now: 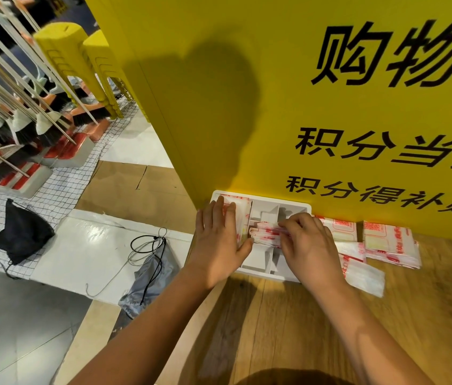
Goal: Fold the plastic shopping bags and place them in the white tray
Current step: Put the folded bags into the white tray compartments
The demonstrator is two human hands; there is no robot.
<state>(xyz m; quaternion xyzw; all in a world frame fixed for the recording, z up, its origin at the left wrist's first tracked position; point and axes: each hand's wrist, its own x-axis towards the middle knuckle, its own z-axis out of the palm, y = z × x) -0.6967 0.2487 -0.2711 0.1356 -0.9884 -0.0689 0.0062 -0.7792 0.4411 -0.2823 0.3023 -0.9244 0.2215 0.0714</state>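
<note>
- A person's left hand is lying flat, fingers straight and close together, pressing down on the stack that is filling the left compartment of the tray
- The right hand is pinching a folded bag between thumb and curled fingertips, holding it at a middle compartment just beside the stack; whether it is touching the compartment floor is not showing
- The tray is sitting at the far left corner of the table, its back wall against the sign; loose bags are lying along the far edge to its right, some overlapping
- The step in hand appears to be seating the folded bag
- Doing it well is probably going to mean pinching tight so the folds are not springing open, lowering it edge-first between the dividers, and letting go only once the walls are gripping it
- The flat left hand is likely helping by stopping the stack from bulging over the divider
- The bags are showing as thin, glossy film, white with red print, creased at the folds, and are probably handling as slippery and springy
- The tray is looking rigid and matt white, rectangular with rounded corners and thin upright dividers
- The table is showing a smooth, pale wood grain
</note>
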